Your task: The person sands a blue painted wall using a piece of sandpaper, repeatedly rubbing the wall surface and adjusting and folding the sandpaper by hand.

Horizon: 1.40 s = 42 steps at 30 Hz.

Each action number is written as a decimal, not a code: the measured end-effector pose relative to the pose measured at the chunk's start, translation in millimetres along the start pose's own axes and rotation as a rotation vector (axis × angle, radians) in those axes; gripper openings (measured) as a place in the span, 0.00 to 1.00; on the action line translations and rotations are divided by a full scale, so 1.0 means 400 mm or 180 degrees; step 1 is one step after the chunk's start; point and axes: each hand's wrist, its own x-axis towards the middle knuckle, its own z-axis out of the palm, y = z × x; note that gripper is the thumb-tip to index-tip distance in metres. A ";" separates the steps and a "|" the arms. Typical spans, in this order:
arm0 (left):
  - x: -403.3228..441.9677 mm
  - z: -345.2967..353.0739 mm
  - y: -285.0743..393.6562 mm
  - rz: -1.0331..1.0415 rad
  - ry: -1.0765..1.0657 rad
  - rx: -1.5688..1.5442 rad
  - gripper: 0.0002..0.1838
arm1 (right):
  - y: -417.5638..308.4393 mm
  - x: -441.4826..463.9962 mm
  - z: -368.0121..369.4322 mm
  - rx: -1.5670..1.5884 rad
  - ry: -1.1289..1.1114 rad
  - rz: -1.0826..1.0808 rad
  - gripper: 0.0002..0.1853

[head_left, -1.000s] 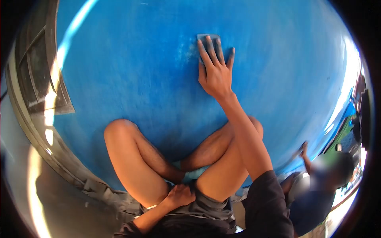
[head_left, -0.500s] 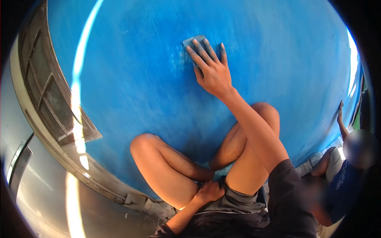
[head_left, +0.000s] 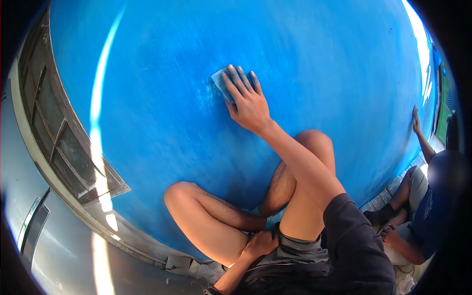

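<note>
My right hand (head_left: 248,103) presses a flat grey-blue sheet or pad (head_left: 222,84) against the blue surface (head_left: 172,123), its fingers spread over it and their tips stained bluish. Pale scuff marks show on the blue beside the pad. My left hand (head_left: 262,243) rests in my lap on the dark shorts (head_left: 300,251), fingers curled; whether anything is inside them is hidden.
A framed window (head_left: 66,142) lies at the left, near a grey metallic panel with a handle (head_left: 34,226). My bent knees are below the blue surface. At the lower right another person (head_left: 423,216) sits, one hand raised to the same surface.
My right hand and the pad have moved left and slightly down in view. The camera view has shifted, bringing more of the grey panel and the other person's legs into sight. My left hand stays in my lap.
</note>
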 end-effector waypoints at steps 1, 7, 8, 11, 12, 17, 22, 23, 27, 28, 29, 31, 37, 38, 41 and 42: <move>0.001 -0.005 0.004 -0.0056 0.0015 -0.0025 0.18 | -0.002 -0.002 -0.003 -0.0066 -0.0057 0.0002 0.37; 0.011 -0.142 0.075 -0.0137 -0.0335 -0.0119 0.18 | -0.006 -0.010 -0.002 -0.0229 -0.0160 -0.0078 0.36; 0.008 -0.147 0.078 -0.0148 -0.0326 -0.0107 0.18 | -0.007 -0.010 -0.002 -0.0236 -0.0162 -0.0062 0.36; 0.000 -0.121 0.060 -0.0007 -0.0080 -0.0146 0.19 | -0.010 -0.010 0.000 -0.0155 -0.0171 -0.0023 0.35; 0.001 -0.053 0.013 0.0141 -0.0168 0.0041 0.18 | -0.009 -0.010 -0.001 -0.0089 -0.0191 0.0001 0.35; 0.003 -0.055 0.018 0.0478 -0.0160 0.0280 0.18 | -0.020 -0.019 -0.007 -0.0184 -0.0257 -0.0064 0.34; 0.011 -0.116 0.057 0.0373 -0.0199 0.0197 0.16 | -0.012 -0.013 -0.018 -0.0274 -0.0424 -0.0211 0.33; 0.009 -0.112 0.056 0.0137 -0.0337 0.0019 0.17 | -0.012 -0.016 -0.016 -0.0232 -0.0391 -0.0197 0.33; -0.002 -0.163 0.070 -0.0233 -0.0546 -0.0461 0.27 | -0.014 -0.024 -0.007 -0.0381 -0.0255 -0.0309 0.30; 0.000 -0.157 0.068 -0.0156 -0.0529 -0.0400 0.27 | -0.012 -0.028 0.003 -0.0306 -0.0190 -0.0238 0.29; 0.004 -0.145 0.069 -0.0070 -0.0514 -0.0349 0.27 | -0.013 -0.027 0.002 -0.0241 -0.0136 -0.0171 0.29; 0.018 -0.076 0.038 -0.0308 -0.0550 -0.0454 0.25 | -0.014 -0.024 -0.001 -0.0173 0.0095 -0.0206 0.29; 0.018 -0.098 0.046 -0.0649 -0.0797 -0.0692 0.29 | -0.001 0.019 0.007 0.0820 0.0656 -0.0061 0.29; 0.024 -0.106 0.050 -0.0450 -0.0872 -0.0561 0.30 | -0.011 0.026 0.011 0.0672 0.0738 -0.0095 0.29; 0.037 -0.102 0.045 -0.0719 -0.0992 -0.0576 0.29 | -0.023 0.049 0.018 0.0536 0.0610 -0.0211 0.29; 0.033 -0.113 0.060 -0.0929 -0.0932 -0.0635 0.29 | -0.029 0.047 0.021 0.0255 0.0355 -0.0270 0.30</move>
